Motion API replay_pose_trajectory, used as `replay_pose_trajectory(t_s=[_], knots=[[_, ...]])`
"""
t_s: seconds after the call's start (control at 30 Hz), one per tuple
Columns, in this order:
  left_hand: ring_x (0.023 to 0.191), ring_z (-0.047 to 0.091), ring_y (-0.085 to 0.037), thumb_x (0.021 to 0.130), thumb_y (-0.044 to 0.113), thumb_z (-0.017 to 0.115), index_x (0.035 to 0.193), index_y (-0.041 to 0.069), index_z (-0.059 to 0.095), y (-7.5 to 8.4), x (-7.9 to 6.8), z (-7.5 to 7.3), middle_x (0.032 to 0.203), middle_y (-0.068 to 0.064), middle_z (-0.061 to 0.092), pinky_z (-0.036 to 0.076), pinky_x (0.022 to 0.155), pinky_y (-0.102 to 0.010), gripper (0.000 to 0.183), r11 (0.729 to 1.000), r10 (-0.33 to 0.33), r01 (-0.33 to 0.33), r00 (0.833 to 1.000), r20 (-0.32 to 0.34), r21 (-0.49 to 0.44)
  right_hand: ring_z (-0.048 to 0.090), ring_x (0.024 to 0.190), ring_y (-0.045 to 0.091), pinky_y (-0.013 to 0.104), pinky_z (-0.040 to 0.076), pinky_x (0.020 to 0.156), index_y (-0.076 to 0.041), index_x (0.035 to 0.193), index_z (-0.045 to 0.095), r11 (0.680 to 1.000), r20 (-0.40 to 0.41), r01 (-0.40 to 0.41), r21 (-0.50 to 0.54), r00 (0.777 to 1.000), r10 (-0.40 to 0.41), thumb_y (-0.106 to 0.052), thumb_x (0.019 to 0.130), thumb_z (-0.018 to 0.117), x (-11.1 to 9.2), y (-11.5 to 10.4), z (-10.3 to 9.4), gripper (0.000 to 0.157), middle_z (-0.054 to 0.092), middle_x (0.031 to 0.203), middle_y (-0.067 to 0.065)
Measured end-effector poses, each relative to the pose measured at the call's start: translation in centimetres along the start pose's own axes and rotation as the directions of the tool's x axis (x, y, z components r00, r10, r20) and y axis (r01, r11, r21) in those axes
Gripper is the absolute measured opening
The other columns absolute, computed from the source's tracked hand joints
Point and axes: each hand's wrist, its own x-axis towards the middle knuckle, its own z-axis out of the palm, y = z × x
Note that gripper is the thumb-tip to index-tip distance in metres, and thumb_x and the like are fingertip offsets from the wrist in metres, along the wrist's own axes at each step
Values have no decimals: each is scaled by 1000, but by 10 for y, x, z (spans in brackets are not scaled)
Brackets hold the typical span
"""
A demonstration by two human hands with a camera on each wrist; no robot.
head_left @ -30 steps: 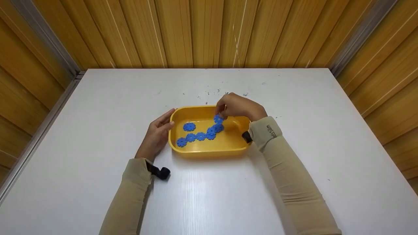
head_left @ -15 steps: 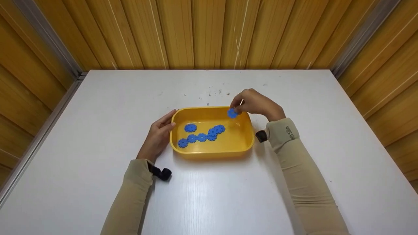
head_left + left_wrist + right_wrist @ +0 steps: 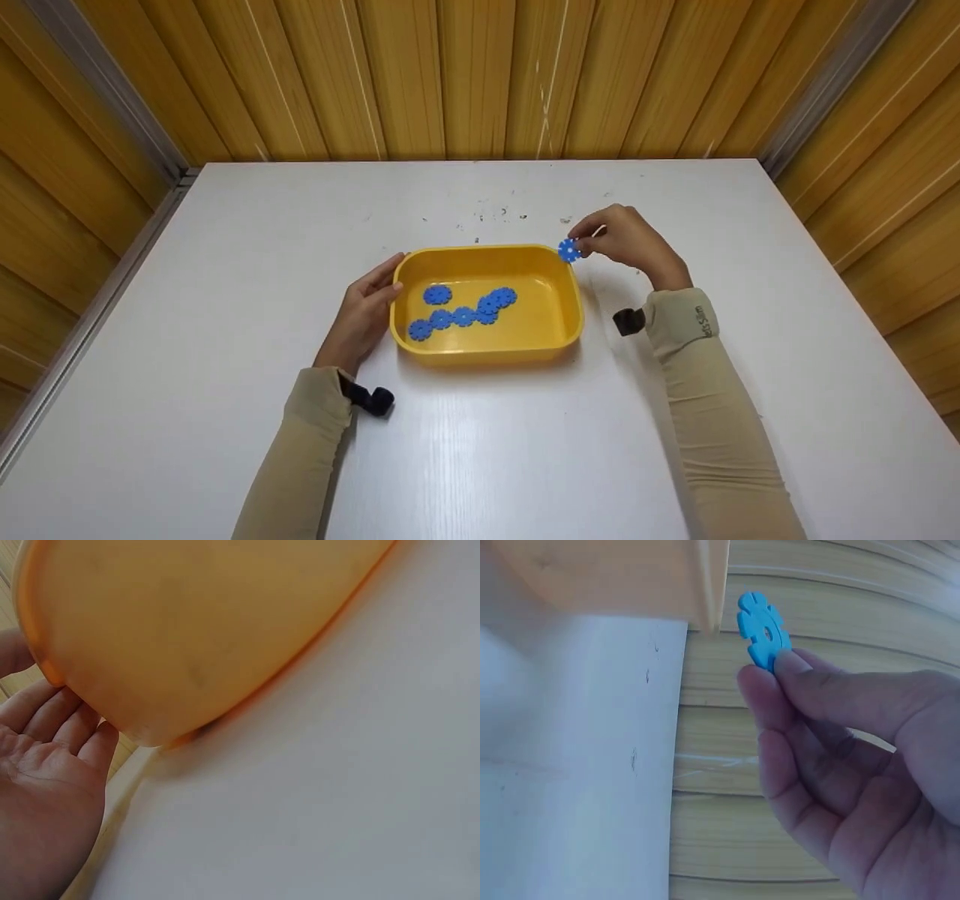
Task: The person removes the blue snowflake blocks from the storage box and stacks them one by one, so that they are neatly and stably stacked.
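Observation:
Between the thumb and forefinger of my right hand a blue notched building disc with a hole in its centre is pinched at its edge. In the head view it overlaps the far right corner of a yellow plastic basin. My left hand grips the basin's left end, thumb at the rim and fingers against the outer wall. Inside the basin lie several more blue discs in an overlapping row, and a small stack of discs behind the row's left part.
The basin stands on a white table with dark scuff marks beyond it. Yellow wood-look panels rise behind the table and at both sides. A small black camera is strapped at the right wrist, another black camera at the left.
My right hand has lifted one blue disc off the right end of the row and carried it right, out to the basin's far right corner. The left hand keeps its hold.

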Motion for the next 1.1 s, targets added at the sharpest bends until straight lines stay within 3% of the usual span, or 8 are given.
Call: replay_pose_trajectory(t_s=[0.17, 0.43, 0.63, 0.9, 1.1], knots=[[155, 32, -17, 103, 4, 52, 159, 8, 34, 1, 1, -1, 167, -4, 34, 34, 124, -29, 59, 1000, -2, 2, 1000, -7, -9, 69, 104, 39, 51, 56, 101, 1, 121, 73, 999, -30, -35, 24, 999, 35, -6, 97, 65, -6, 16, 0, 26, 73, 115, 23], [155, 33, -16, 103, 4, 52, 159, 9, 35, 1, 1, 0, 167, -4, 34, 34, 124, -29, 59, 1000, -8, 8, 1000, -10, 5, 70, 102, 34, 48, 57, 100, 3, 123, 71, 996, -66, -74, 44, 995, 77, -6, 97, 65, -14, 37, 5, 28, 70, 121, 25], [156, 29, -21, 102, -2, 49, 159, 2, 31, 0, 1, -1, 168, -10, 31, 30, 126, -31, 60, 999, 28, -28, 1000, -9, -44, 67, 106, 36, 49, 56, 101, 2, 123, 71, 994, -83, -102, 47, 991, 106, -6, 97, 64, -18, 48, 9, 28, 69, 123, 25], [157, 29, -21, 102, -2, 49, 159, 3, 31, 1, 0, -2, 168, -10, 30, 29, 127, -32, 59, 999, 22, -23, 1000, -18, -38, 64, 106, 33, 36, 56, 93, 3, 123, 72, 990, -72, -139, 23, 987, 140, -6, 97, 64, -18, 60, 15, 28, 69, 124, 25], [156, 30, -18, 103, 0, 49, 159, 4, 32, 1, 1, -1, 168, -7, 31, 29, 126, -30, 59, 999, 9, -10, 1000, -19, -34, 62, 110, 36, 42, 51, 99, 5, 122, 71, 992, -59, -124, 10, 991, 124, -7, 97, 64, -18, 71, 15, 29, 69, 124, 27]])
